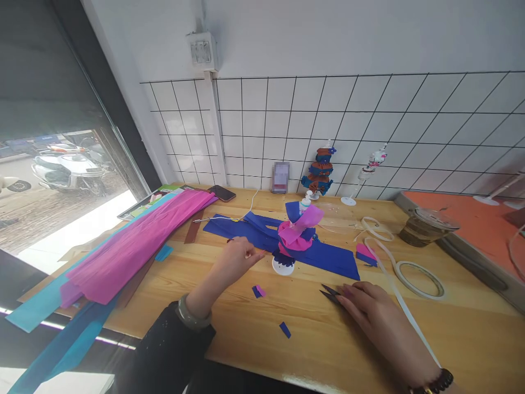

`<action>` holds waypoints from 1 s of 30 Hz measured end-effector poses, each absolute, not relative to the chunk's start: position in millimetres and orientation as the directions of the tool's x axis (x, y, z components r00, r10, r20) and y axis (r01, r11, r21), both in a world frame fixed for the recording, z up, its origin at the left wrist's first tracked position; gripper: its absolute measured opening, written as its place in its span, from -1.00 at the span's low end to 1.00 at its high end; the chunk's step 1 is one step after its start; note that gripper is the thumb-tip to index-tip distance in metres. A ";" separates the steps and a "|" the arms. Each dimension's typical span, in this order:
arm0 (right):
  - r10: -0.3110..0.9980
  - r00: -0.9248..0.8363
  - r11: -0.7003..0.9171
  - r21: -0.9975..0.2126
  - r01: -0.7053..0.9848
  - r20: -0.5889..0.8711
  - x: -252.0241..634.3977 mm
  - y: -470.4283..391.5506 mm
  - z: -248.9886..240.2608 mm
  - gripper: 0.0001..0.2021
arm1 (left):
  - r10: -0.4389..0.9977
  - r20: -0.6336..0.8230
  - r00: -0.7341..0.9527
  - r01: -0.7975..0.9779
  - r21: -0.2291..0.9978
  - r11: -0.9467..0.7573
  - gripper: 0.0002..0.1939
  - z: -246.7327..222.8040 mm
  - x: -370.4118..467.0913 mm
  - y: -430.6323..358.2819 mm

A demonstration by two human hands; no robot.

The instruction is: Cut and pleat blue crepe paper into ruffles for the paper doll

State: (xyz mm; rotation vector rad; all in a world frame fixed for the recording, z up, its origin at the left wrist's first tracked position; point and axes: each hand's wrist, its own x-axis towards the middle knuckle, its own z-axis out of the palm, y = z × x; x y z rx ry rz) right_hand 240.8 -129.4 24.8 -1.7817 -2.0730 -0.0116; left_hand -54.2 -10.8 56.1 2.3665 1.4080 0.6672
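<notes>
My left hand (pixel 239 261) is over the table, its fingers curled in toward the thumb; whatever may be between them is too small to make out. Just right of it stands a small figure wrapped in pink crepe paper (pixel 296 232) and blue paper, on a round white base (pixel 283 266). Behind and under it lie wide blue paper strips (pixel 330 259). On the right, my right hand (pixel 365 306) rests on the table around dark scissors (pixel 331 294), whose blades point left, slightly apart. Small blue and pink scraps (pixel 258 291) lie in front of the figure.
Pink paper sheets (pixel 135 246) and light blue strips cover the left side. Along the tiled wall stand a phone (pixel 280 178), a brown-and-blue decorated stand (pixel 320 172) and another stand (pixel 371 164). A tape roll (pixel 420 280) and a plastic container (pixel 426 227) are at right.
</notes>
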 end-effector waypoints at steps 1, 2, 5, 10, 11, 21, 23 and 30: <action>0.939 -0.088 0.187 -0.280 0.942 0.333 239.2 -127.3 30.2 -0.65 | 0.868 0.287 0.405 0.703 0.509 -0.496 -0.69 62.2 -53.2 -9.5; 0.927 -0.055 0.185 -0.324 0.928 0.371 237.1 -124.5 36.5 -0.67 | 0.853 0.342 0.394 0.660 0.541 -0.522 -0.74 69.0 -51.6 -8.7; 0.894 0.038 0.207 -0.486 0.849 0.447 227.5 -111.8 58.6 -0.77 | 0.800 0.466 0.378 0.469 0.648 -0.599 -0.70 88.9 -43.0 -8.5; 0.882 0.210 0.242 -0.787 0.568 0.423 201.9 -87.4 97.0 -0.77 | 0.748 0.548 0.375 0.191 0.744 -0.640 -0.41 103.7 -20.8 -11.2; 0.881 0.202 0.285 -0.821 0.495 0.428 197.0 -83.7 104.4 -0.74 | 0.737 0.554 0.387 0.158 0.748 -0.645 -0.38 103.9 -17.0 -11.1; 0.867 0.060 0.410 -0.777 0.478 0.494 170.9 -51.9 160.4 -0.69 | 0.723 0.546 0.423 0.007 0.796 -0.606 -0.33 101.7 -0.1 -0.9; 0.880 0.044 0.388 -0.769 0.508 0.473 167.5 -46.4 163.8 -0.70 | 0.724 0.547 0.420 -0.023 0.804 -0.594 -0.34 101.2 2.3 0.2; 0.876 0.031 0.398 -0.759 0.516 0.481 163.0 -40.4 167.8 -0.79 | 0.712 0.524 0.467 -0.164 0.843 -0.513 -0.33 97.9 2.0 8.3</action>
